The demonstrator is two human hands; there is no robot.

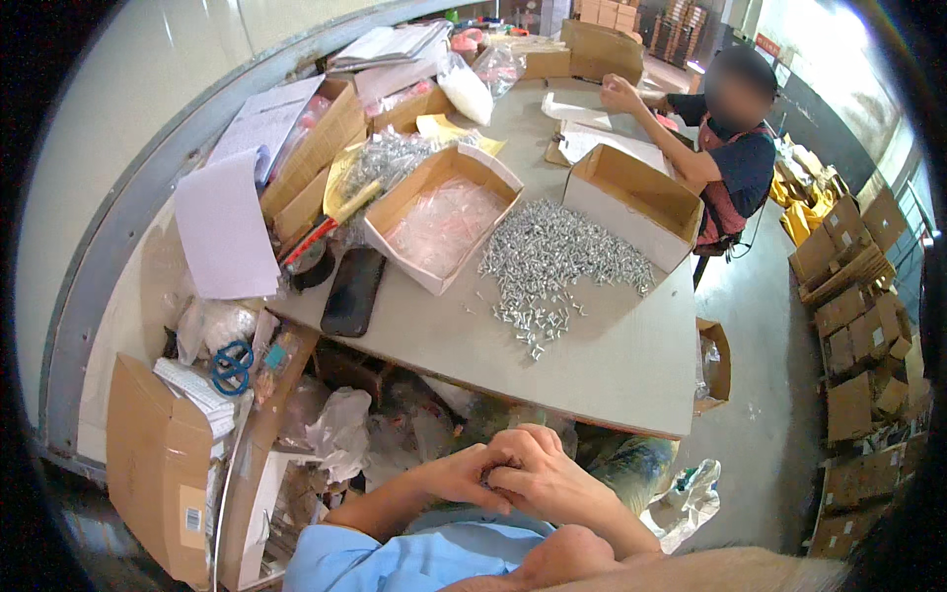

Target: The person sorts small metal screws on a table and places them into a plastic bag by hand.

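My left hand [466, 478] and my right hand [541, 470] are pressed together over my lap, just below the table's near edge. Both have curled fingers, the right lying partly over the left. Whatever they hold, if anything, is hidden between the palms. Beyond them on the grey table [424, 340] spreads a heap of small silver screws or rivets [562, 259], with a few loose ones toward me. An open white carton [412, 264] left of the heap contains clear plastic bags. Behind the heap, at its right, stands another open carton [631, 219].
A black phone [353, 292] lies near the table's left edge, beside a red-handled tool [310, 240]. Paper sheets [225, 225] and bagged metal parts [390, 158] crowd the left. Blue scissors [231, 368] rest lower left. A co-worker [735, 148] sits at the far right; brown cartons [856, 340] are stacked beyond.
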